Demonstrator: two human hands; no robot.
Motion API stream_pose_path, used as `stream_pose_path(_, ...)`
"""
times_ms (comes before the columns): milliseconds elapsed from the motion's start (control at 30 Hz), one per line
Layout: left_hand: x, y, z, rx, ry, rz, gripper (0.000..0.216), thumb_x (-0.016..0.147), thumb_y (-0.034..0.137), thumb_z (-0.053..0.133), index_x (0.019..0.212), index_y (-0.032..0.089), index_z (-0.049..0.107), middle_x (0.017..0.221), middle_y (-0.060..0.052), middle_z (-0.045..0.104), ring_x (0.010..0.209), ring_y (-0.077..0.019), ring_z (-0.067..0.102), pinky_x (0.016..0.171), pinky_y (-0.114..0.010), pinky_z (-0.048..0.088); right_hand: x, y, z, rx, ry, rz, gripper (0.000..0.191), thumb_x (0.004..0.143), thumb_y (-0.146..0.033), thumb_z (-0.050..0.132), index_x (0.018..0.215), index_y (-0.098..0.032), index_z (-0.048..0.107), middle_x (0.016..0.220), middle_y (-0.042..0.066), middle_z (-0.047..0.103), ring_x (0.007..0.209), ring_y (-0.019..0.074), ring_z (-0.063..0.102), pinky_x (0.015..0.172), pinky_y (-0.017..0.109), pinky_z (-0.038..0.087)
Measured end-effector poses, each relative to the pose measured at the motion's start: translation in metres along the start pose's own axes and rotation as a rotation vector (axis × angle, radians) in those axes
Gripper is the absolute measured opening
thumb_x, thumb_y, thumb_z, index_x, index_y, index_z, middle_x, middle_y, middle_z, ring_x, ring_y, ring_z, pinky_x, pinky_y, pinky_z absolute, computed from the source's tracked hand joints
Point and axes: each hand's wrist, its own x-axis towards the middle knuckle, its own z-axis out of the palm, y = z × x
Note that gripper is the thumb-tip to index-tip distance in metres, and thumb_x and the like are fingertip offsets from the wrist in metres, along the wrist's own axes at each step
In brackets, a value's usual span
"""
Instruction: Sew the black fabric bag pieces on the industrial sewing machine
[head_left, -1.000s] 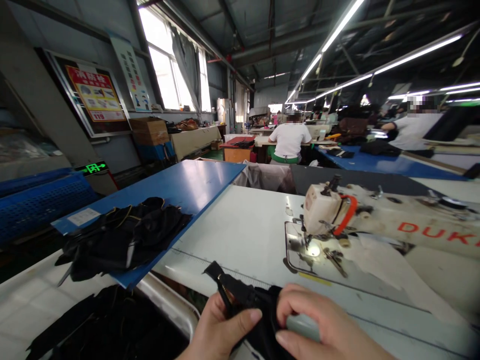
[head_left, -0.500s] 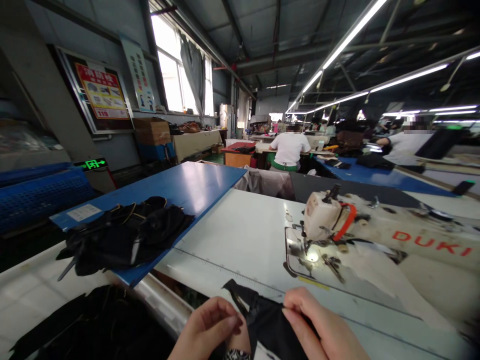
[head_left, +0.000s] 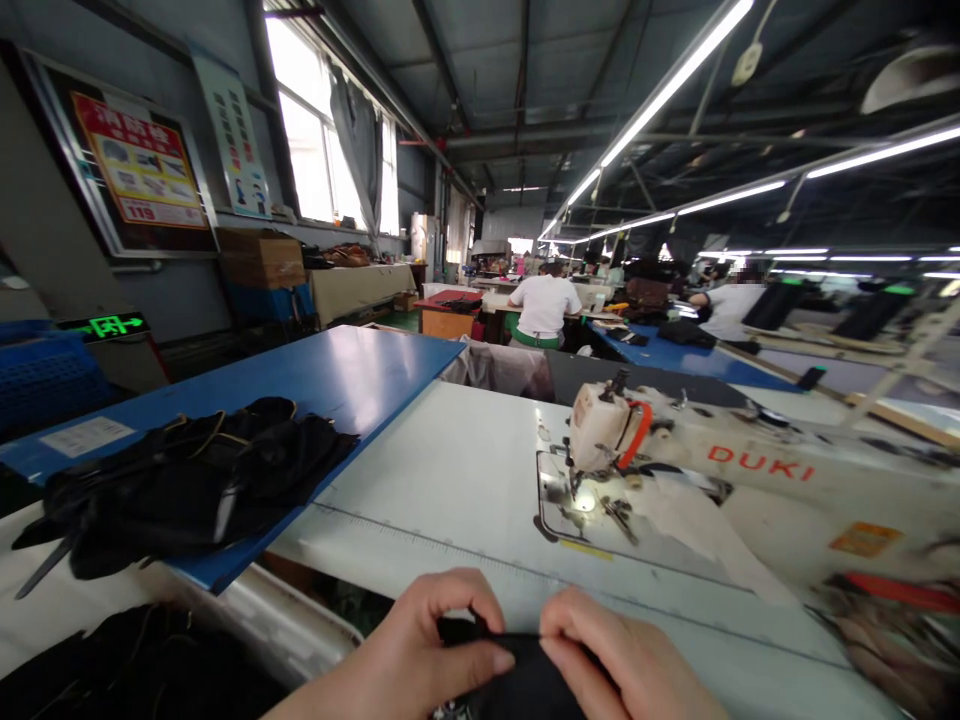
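Note:
Both hands pinch a piece of black fabric (head_left: pixel 529 675) over the front edge of the white sewing table (head_left: pixel 442 470). My left hand (head_left: pixel 427 650) is closed on its upper left part, thumb and forefinger together. A short distance to the right, my right hand (head_left: pixel 600 650) grips the same upper edge between thumb and fingers. The lower part of the fabric runs out of the picture. Beyond my right hand stands a sewing machine (head_left: pixel 607 430), its lamp lit over the needle plate (head_left: pixel 555 495).
To the left, a pile of black fabric pieces (head_left: pixel 187 470) lies on a blue board (head_left: pixel 360 370). More dark fabric (head_left: pixel 135 660) is heaped at the lower left. White material (head_left: pixel 697 520) lies beside the machine. A person in a white shirt (head_left: pixel 544 305) sits further back.
My left hand has moved onto the fabric's upper edge and now pinches it beside my right hand. The view has turned somewhat to the right.

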Motion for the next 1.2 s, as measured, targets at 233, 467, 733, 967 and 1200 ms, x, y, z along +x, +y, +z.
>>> stream_pose_path(233, 0.009, -0.012, 0.007, 0.125, 0.176, 0.120, 0.005, 0.078, 0.019, 0.065, 0.076, 0.017, 0.060, 0.079, -0.002, 0.060, 0.078, -0.0147, 0.057, 0.074, -0.025, 0.044, 0.002, 0.012, 0.004, 0.030, 0.076, 0.042, 0.016, 0.096, -0.024, 0.032, 0.085, -0.024, 0.044, 0.071, -0.003, 0.055, 0.062, 0.0123, 0.054, 0.058, 0.023, 0.041)
stream_pose_path(467, 0.022, -0.017, 0.004, 0.272, 0.203, 0.157, 0.008, 0.083, 0.016, 0.060, 0.079, 0.019, 0.054, 0.086, -0.002, 0.059, 0.082, -0.0139, 0.057, 0.076, -0.025, 0.044, 0.011, 0.023, 0.008, 0.065, 0.120, 0.068, 0.017, 0.096, -0.024, 0.030, 0.084, -0.023, 0.042, 0.068, -0.003, 0.053, 0.060, 0.0126, 0.054, 0.055, 0.024, 0.040)
stream_pose_path(733, 0.033, -0.006, 0.000, 0.462, 0.232, 0.325, 0.009, 0.084, 0.010, 0.054, 0.081, 0.019, 0.056, 0.093, -0.005, 0.059, 0.084, -0.0134, 0.058, 0.074, -0.023, 0.048, 0.021, 0.036, 0.011, 0.224, 0.187, 0.048, 0.017, 0.088, -0.022, 0.050, 0.103, -0.025, 0.059, 0.094, -0.001, 0.067, 0.086, 0.0149, 0.063, 0.077, 0.025, 0.050)
stream_pose_path(967, 0.028, -0.012, 0.003, 0.770, 0.297, 0.628, 0.016, 0.081, 0.004, 0.054, 0.089, 0.017, 0.058, 0.099, -0.009, 0.060, 0.082, -0.0155, 0.058, 0.072, -0.029, 0.049, 0.019, 0.045, 0.012, 0.279, 0.201, -0.089, 0.028, 0.089, -0.016, 0.046, 0.108, -0.027, 0.064, 0.090, 0.001, 0.069, 0.081, 0.0146, 0.065, 0.073, 0.024, 0.053)
stream_pose_path(1200, 0.029, -0.003, 0.001, 0.758, 0.277, 0.772, 0.014, 0.083, 0.006, 0.051, 0.090, 0.016, 0.057, 0.082, -0.006, 0.062, 0.070, -0.0139, 0.054, 0.065, -0.028, 0.045, 0.013, 0.049, 0.016, 0.140, 0.249, -0.187, 0.025, 0.090, -0.018, 0.048, 0.109, -0.023, 0.064, 0.072, 0.002, 0.064, 0.062, 0.0143, 0.061, 0.055, 0.023, 0.049)
